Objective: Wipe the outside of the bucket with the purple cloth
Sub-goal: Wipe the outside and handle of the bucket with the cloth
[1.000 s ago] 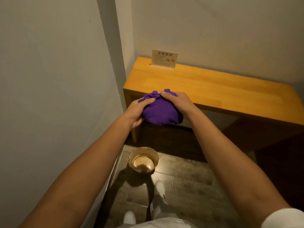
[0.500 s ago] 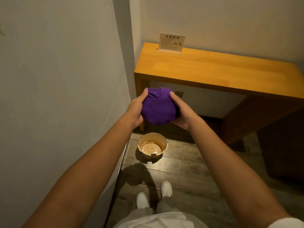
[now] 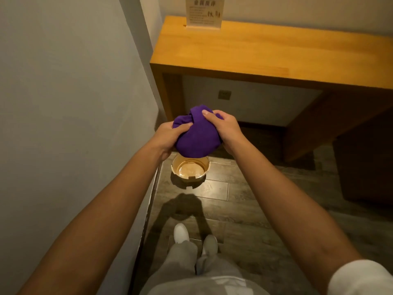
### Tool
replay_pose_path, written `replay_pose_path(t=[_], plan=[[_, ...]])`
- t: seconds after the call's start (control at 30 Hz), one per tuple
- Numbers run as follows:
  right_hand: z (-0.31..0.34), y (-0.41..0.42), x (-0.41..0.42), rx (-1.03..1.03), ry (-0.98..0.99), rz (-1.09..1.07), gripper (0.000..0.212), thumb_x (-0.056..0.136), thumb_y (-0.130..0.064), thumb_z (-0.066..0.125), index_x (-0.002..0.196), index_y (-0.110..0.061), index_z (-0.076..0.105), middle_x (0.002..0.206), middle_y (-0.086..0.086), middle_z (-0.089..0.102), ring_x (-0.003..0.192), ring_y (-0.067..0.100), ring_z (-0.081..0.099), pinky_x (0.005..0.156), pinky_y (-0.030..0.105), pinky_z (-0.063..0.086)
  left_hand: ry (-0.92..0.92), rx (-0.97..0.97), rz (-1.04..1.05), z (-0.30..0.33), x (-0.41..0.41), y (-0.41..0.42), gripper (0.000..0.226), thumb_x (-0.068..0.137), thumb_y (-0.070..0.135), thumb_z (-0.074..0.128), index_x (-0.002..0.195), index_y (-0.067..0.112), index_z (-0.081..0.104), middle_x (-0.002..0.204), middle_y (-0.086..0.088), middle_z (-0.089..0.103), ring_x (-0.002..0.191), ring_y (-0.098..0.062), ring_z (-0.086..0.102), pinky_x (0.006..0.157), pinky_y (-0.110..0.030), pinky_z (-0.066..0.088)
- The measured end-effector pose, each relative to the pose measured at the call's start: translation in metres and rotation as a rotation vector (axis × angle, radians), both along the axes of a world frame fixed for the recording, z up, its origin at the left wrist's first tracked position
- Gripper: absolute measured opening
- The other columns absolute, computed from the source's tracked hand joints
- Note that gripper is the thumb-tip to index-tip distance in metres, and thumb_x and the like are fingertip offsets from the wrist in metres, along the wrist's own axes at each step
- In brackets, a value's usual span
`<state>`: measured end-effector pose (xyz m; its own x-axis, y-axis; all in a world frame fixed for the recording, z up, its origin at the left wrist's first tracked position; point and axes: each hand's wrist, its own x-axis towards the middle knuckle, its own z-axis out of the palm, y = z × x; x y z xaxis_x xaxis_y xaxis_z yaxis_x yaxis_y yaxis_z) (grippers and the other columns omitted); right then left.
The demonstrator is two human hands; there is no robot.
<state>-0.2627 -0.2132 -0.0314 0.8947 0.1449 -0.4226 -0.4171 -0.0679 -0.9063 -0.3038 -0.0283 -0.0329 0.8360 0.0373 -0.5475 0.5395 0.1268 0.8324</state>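
Observation:
A bunched purple cloth [image 3: 196,138] is held in the air between both hands. My left hand [image 3: 168,138] grips its left side with the thumb pressed into the folds. My right hand [image 3: 226,129] clasps its right side from above. Below the cloth, a small tan bucket [image 3: 191,170] stands upright on the dark floor beside the wall. Its rim and shiny inside show from above, and the cloth hides the far edge of the rim. Neither hand touches the bucket.
A grey wall [image 3: 74,103] runs close along the left. A wooden desk [image 3: 265,52] with a small sign card [image 3: 204,12] stands ahead, with a wall socket [image 3: 224,95] under it. My legs and white shoes [image 3: 181,233] are on the tiled floor [image 3: 244,209].
Both hands have lowered the purple cloth from desk height toward the bucket. My view has tilted down and moved closer, so the bucket now appears right under the cloth.

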Motion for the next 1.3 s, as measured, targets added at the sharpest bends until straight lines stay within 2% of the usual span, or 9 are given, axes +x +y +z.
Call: replay_pose_path(t=[0.2,0.37,0.43,0.57,0.73,0.93,1.03,1.17,1.3], plan=[[-0.039,-0.022,-0.019,-0.223,-0.149,0.068,0.068,0.095,-0.053,0.067,0.155,-0.035,0.041,0.159,-0.001,0.042,0.127,0.012,0.045,0.100,0.038,0.051,-0.125,0.179,-0.010,-0.025,-0.008,-0.033,0.021,0.091,0.024,0.071,0.108,0.035,0.064,0.111,0.002,0.070,0.104,-0.021,0.066,0.086,-0.039,0.060],[-0.068,-0.019,-0.025,-0.087,-0.093,0.078,0.069,0.091,-0.059,0.069,0.152,-0.038,0.042,0.143,-0.013,0.054,0.124,0.012,0.057,0.094,0.031,0.056,-0.228,0.316,-0.042,-0.038,0.000,-0.050,0.016,0.093,0.031,0.067,0.105,0.041,0.061,0.103,0.012,0.068,0.099,-0.012,0.065,0.079,-0.030,0.058],[-0.082,-0.010,-0.015,-0.041,-0.062,0.056,0.065,0.091,-0.059,0.068,0.148,-0.040,0.044,0.132,-0.019,0.057,0.118,0.011,0.061,0.086,0.025,0.057,-0.143,0.195,0.000,-0.050,0.010,-0.052,0.016,0.096,0.032,0.063,0.112,0.033,0.064,0.110,0.004,0.069,0.104,-0.018,0.066,0.084,-0.036,0.059],[-0.121,0.001,0.008,-0.013,0.013,-0.130,0.062,0.089,-0.056,0.072,0.143,-0.037,0.049,0.128,-0.013,0.063,0.114,0.016,0.065,0.088,0.033,0.059,0.103,-0.444,0.061,-0.076,0.029,-0.048,0.047,0.100,0.045,0.050,0.137,0.016,0.058,0.135,-0.011,0.064,0.125,-0.027,0.060,0.100,-0.043,0.052],[-0.198,-0.007,0.027,-0.060,0.033,-0.310,0.049,0.097,-0.050,0.065,0.141,-0.031,0.059,0.125,-0.007,0.069,0.111,0.017,0.067,0.085,0.035,0.059,0.091,-0.423,-0.189,-0.135,0.056,-0.056,0.075,0.094,0.070,0.037,0.152,0.021,0.040,0.149,-0.005,0.051,0.136,-0.025,0.049,0.114,-0.047,0.038],[-0.287,-0.019,0.050,0.058,0.055,-0.444,0.015,0.099,-0.036,0.068,0.113,-0.042,0.068,0.117,-0.003,0.075,0.107,0.019,0.071,0.085,0.039,0.061,-0.338,0.206,-0.268,-0.225,0.068,-0.068,0.045,0.100,0.049,0.047,0.143,0.038,0.051,0.129,0.020,0.057,0.112,0.003,0.059,0.079,-0.011,0.053],[-0.325,-0.027,0.052,0.155,0.104,-0.459,0.021,0.096,-0.037,0.071,0.116,-0.044,0.068,0.124,-0.001,0.074,0.112,0.023,0.071,0.093,0.045,0.062,-0.557,0.316,-0.166,-0.286,0.046,-0.064,0.042,0.101,0.040,0.054,0.142,0.035,0.053,0.135,0.020,0.056,0.121,0.005,0.055,0.090,-0.017,0.052],[-0.383,-0.032,0.042,0.321,0.142,-0.387,0.039,0.096,-0.044,0.069,0.132,-0.028,0.066,0.129,0.009,0.071,0.117,0.031,0.068,0.098,0.048,0.058,-0.590,0.376,-0.253,-0.348,0.029,-0.065,0.044,0.100,0.036,0.055,0.144,0.037,0.050,0.135,0.023,0.052,0.116,0.012,0.055,0.088,-0.017,0.054],[-0.424,-0.029,0.025,0.505,0.108,-0.236,0.081,0.083,-0.065,0.071,0.145,-0.015,0.057,0.142,0.020,0.062,0.128,0.037,0.063,0.108,0.053,0.052,-0.736,0.576,-0.368,-0.393,0.019,-0.074,0.047,0.104,0.019,0.048,0.150,0.029,0.042,0.148,0.004,0.050,0.130,-0.005,0.050,0.104,-0.036,0.050]])
